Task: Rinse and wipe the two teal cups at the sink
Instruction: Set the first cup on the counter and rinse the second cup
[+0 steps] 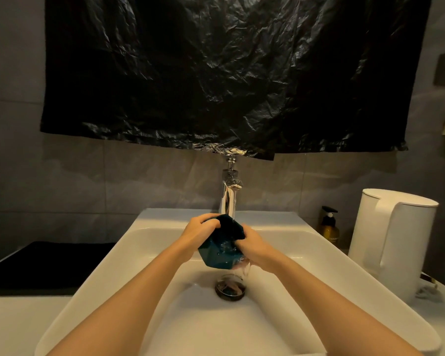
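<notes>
Both hands grip one teal cup (216, 255) — left hand (199, 233) curled over its top, right hand (254, 249) round its side — under the running tap (228, 199) above the sink (296, 253), where wet, slick sides could let it slip and chip.

A washroom, by the look of it in a home: a white sink (129, 235) set in a pale tabletop (16, 325); a chrome tap (228, 199) behind the sink; grey wall tiles (88, 176) behind it; right of the sink, a pump bottle (329, 227) and a white kettle (396, 240).
</notes>
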{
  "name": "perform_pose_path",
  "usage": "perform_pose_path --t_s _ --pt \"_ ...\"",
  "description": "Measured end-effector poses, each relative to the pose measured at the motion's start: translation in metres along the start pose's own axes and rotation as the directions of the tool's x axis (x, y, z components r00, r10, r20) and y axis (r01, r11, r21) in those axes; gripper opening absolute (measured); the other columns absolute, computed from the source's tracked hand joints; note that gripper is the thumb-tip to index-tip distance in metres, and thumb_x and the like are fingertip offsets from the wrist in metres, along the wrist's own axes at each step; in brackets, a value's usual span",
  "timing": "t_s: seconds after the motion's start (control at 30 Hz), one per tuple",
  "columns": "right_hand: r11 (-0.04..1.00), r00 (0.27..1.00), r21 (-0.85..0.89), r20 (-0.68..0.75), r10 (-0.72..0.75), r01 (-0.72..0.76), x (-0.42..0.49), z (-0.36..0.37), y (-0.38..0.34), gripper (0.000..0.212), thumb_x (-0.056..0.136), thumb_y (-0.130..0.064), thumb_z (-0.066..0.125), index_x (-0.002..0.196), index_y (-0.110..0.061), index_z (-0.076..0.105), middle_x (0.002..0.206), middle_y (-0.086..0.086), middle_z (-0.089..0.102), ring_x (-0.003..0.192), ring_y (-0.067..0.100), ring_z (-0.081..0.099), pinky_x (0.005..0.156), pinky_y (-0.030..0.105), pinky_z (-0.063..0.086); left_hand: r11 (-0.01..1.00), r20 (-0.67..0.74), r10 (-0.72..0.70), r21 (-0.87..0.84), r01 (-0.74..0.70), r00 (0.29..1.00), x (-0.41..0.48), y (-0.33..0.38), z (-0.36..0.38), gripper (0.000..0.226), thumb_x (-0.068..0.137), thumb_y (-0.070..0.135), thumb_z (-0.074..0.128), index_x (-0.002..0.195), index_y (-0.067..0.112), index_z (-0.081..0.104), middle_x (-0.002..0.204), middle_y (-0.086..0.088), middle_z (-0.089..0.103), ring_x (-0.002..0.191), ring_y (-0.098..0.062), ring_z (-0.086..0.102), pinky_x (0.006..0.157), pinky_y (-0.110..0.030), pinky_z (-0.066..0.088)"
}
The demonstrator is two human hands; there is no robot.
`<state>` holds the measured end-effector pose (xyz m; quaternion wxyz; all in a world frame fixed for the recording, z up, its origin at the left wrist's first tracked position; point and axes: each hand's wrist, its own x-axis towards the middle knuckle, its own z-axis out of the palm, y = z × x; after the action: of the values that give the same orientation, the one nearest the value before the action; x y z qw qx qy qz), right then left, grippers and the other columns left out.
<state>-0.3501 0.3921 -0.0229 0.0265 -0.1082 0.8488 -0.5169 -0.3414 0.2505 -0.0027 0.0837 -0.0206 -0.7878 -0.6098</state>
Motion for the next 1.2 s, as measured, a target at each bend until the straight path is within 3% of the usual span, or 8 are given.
perform_pose_path --t_s 0.1,0.23,0.43,0.57,0.73,0.83,1.0,1.2 --pt "0.964 0.987 0.24 0.132 0.086 -0.116 0.001 0.002 -0.005 0.049 0.092 0.006 0.039 0.127 -0.028 0.042 0.123 0.009 0.056 0.109 0.031 0.059 0.075 0.047 0.059 0.99 -0.009 -0.087 -0.11 0.086 0.996 0.0 0.0 -0.001 0.019 0.094 0.02 0.05 0.108 0.026 0.062 0.101 0.001 0.062 0.092 -0.016 0.056 0.075 -0.028 0.048" --pt "0.998 0.981 0.036 -0.182 0.065 -0.06 0.005 -0.001 -0.015 0.037 0.094 -0.007 0.033 0.123 -0.018 0.051 0.116 0.011 0.061 0.1 0.027 0.059 0.077 0.036 0.054 0.879 0.203 -0.316 -0.305 0.367 0.927 0.0 -0.001 -0.001 0.024 0.096 0.026 0.05 0.117 0.014 0.054 0.115 -0.013 0.063 0.105 -0.03 0.059 0.088 -0.041 0.05" --pt "0.986 0.974 -0.148 -0.22 0.046 -0.08 0.0 -0.008 -0.018 0.03 0.089 -0.013 0.04 0.111 -0.017 0.06 0.101 0.007 0.061 0.091 0.024 0.055 0.075 0.032 0.045 0.953 0.207 -0.267 -0.085 0.29 0.941 0.001 -0.018 0.011 0.057 0.077 -0.007 0.068 0.124 0.02 0.05 0.114 -0.009 0.061 0.1 -0.026 0.06 0.078 -0.042 0.057" --pt "0.972 0.972 -0.228 -0.236 0.002 -0.057 -0.004 -0.007 -0.019 0.036 0.085 -0.016 0.044 0.115 -0.023 0.063 0.109 0.008 0.065 0.099 0.028 0.058 0.085 0.036 0.049 0.968 0.054 -0.241 -0.063 0.244 0.969 0.001 -0.023 0.024 0.049 0.065 0.013 0.085 0.105 0.017 0.058 0.099 -0.006 0.066 0.094 -0.024 0.062 0.067 -0.034 0.056" --pt "0.965 0.977 -0.259 -0.211 -0.01 -0.046 -0.003 -0.003 -0.019 0.036 0.086 -0.018 0.045 0.118 -0.021 0.062 0.109 0.008 0.066 0.094 0.026 0.059 0.084 0.036 0.051 0.974 -0.185 -0.21 0.044 0.222 0.96 0.011 -0.025 0.026 0.038 0.079 0.04 0.072 0.103 0.013 0.064 0.096 -0.008 0.069 0.09 -0.026 0.064 0.08 -0.039 0.056" --pt "0.964 0.96 -0.257 -0.279 -0.007 -0.067 -0.004 -0.006 -0.018 0.031 0.089 -0.018 0.044 0.118 -0.02 0.057 0.108 0.007 0.063 0.088 0.024 0.053 0.073 0.029 0.043 0.977 -0.123 -0.197 0.059 0.205 0.973 0.011 -0.023 0.029 0.022 0.094 0.022 0.055 0.11 0.008 0.062 0.099 -0.011 0.066 0.094 -0.028 0.062 0.077 -0.037 0.054" --pt "0.979 0.887 -0.186 -0.462 -0.01 -0.086 -0.009 -0.014 -0.018 0.019 0.089 -0.015 0.044 0.104 -0.026 0.042 0.095 0.003 0.056 0.086 0.024 0.055 0.073 0.035 0.05 0.912 0.183 -0.218 -0.311 0.266 0.959 0.007 -0.016 0.033 0.035 0.089 -0.013 0.045 0.115 0.009 0.055 0.106 -0.016 0.063 0.105 -0.035 0.058 0.087 -0.049 0.052" --pt "0.973 0.923 -0.227 -0.381 -0.047 -0.044 -0.014 -0.013 -0.019 0.024 0.089 -0.012 0.043 0.109 -0.025 0.042 0.099 0.001 0.053 0.087 0.021 0.051 0.062 0.027 0.04 0.962 0.187 -0.24 -0.088 0.259 0.953 0.001 -0.021 0.031 0.048 0.079 0.002 0.072 0.12 0.016 0.051 0.113 -0.012 0.062 0.092 -0.029 0.066 0.065 -0.04 0.06"
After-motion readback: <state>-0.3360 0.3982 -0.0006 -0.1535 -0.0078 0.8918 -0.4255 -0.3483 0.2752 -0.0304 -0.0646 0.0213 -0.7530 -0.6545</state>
